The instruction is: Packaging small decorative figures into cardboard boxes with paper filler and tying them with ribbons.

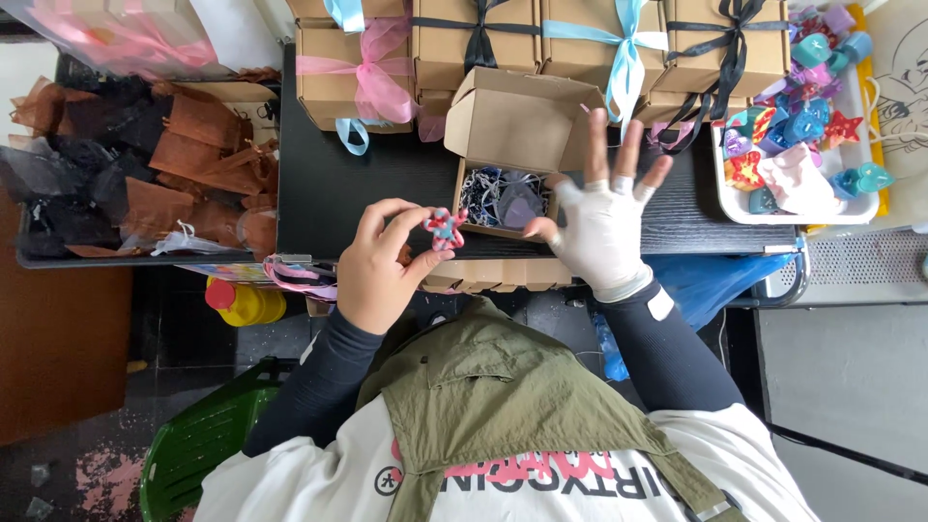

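Left hand point(375, 266), bare, pinches a small red-and-blue star-shaped piece point(445, 228) between thumb and fingertips, just left of an open kraft cardboard box point(503, 145) holding shredded paper. Right hand point(604, 224), in a white fingerless glove, is spread open, empty, beside that box on the black tabletop point(377, 184). Ribbon-tied boxes point(580, 43) line the far edge; a white tray point(831, 198) of colourful moulded shapes sits right, brown organza pouches point(198, 159) left.

I see a black desk point(387, 184): ribboned brown gift boxes point(541, 39) stacked at twelve o'clock, an open box point(503, 198) at centre, a white tray point(812, 208) at two o'clock.
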